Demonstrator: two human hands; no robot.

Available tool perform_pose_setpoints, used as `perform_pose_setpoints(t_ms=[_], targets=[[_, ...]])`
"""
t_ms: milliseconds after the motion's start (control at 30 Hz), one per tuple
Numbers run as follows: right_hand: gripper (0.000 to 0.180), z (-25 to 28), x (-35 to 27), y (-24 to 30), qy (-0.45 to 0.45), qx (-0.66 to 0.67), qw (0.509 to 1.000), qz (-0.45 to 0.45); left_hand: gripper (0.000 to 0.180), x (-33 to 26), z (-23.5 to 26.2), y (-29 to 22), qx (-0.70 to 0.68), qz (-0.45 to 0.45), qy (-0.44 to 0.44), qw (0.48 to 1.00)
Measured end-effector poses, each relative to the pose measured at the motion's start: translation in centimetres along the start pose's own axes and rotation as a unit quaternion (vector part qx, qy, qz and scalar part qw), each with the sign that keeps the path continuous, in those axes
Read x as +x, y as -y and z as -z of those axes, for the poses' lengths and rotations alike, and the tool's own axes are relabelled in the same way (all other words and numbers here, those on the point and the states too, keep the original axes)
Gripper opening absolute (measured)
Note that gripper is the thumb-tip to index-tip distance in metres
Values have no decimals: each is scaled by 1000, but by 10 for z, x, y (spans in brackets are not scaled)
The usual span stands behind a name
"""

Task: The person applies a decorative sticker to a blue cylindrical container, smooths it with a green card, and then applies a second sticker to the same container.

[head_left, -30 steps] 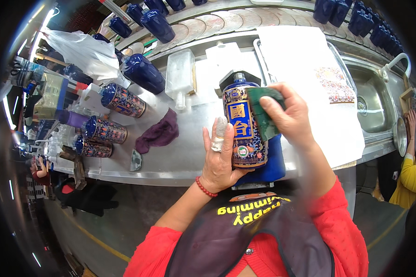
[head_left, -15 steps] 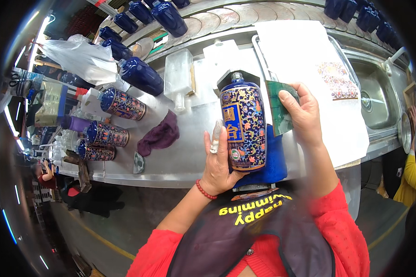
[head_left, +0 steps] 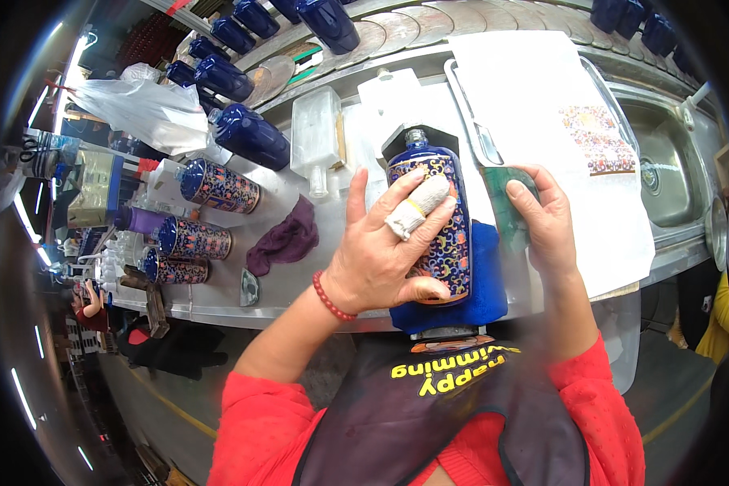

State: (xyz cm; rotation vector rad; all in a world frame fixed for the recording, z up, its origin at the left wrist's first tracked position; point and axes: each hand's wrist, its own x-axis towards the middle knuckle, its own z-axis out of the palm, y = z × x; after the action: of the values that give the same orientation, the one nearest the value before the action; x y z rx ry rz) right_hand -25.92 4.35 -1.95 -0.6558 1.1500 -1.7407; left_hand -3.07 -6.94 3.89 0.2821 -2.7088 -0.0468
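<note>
A dark blue bottle (head_left: 452, 259) with a dense multicoloured floral pattern lies before me, its neck pointing away. Under it is a blue cloth (head_left: 489, 275). My left hand (head_left: 385, 247) rests across the bottle's patterned face with fingers spread, one of them wrapped in a white covering. Part of the pattern is hidden beneath it. Just right of the bottle, my right hand (head_left: 549, 223) pinches a flat, green, translucent sheet (head_left: 506, 198) between thumb and fingers. The sheet's edge is close to the bottle's side; whether they touch, I cannot tell.
A white sheet (head_left: 535, 105) carries a printed floral decal (head_left: 598, 139), beside a metal sink (head_left: 664, 174). Leftward are a purple cloth (head_left: 287, 239), a clear bottle (head_left: 316, 134) and several patterned bottles (head_left: 219, 185). Plain blue bottles (head_left: 251, 134) stand near a conveyor of round plates (head_left: 417, 31).
My left hand has gone from the bottle's lower left side to lying over its front. My right hand with the green sheet has shifted slightly right and down.
</note>
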Motion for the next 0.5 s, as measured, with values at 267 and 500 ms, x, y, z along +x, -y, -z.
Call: perform_pose_setpoints(t_ms=[267, 500], targets=[[27, -2, -3, 3, -2, -11, 1000, 6, 74, 42, 3, 39, 57, -79, 5, 995], [25, 4, -6, 5, -3, -6, 1000, 7, 72, 39, 6, 22, 55, -77, 15, 995]])
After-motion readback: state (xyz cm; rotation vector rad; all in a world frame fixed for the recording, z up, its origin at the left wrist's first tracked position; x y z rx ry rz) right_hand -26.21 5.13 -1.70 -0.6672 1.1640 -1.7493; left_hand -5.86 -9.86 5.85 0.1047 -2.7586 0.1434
